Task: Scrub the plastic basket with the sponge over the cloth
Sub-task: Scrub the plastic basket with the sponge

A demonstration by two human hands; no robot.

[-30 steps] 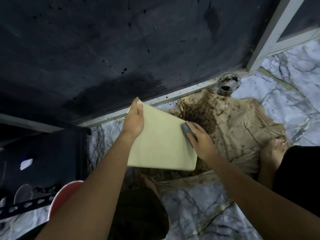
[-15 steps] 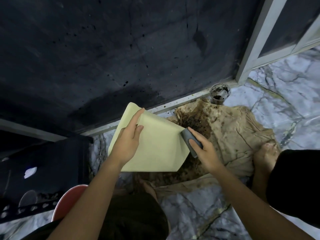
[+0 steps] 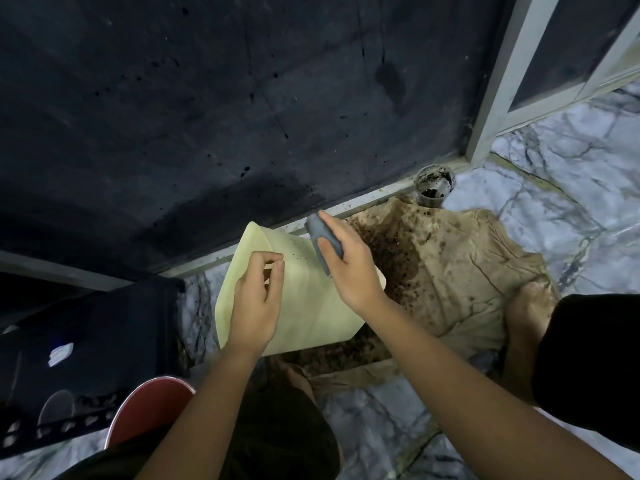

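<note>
A pale yellow plastic basket (image 3: 304,306) is tilted above the left edge of a tan, dirt-stained cloth (image 3: 450,271) spread on the marble floor. Small dark specks dot the basket's upper face. My left hand (image 3: 256,299) lies against the basket's near side, fingers curled and pinched on it. My right hand (image 3: 349,268) is closed around a grey sponge (image 3: 323,242) and presses it on the basket's upper right part. The basket's inside is hidden from me.
A dirty plastic cup (image 3: 434,183) stands at the cloth's far edge, by the white door frame (image 3: 498,84). A dark wall rises behind. A black crate (image 3: 86,341) and a red round object (image 3: 149,407) sit at left. My bare foot (image 3: 530,306) rests on the cloth.
The basket has turned and tilted. My right hand carried the sponge from the basket's right edge up to its upper part. My left hand slid from the top edge down the near side.
</note>
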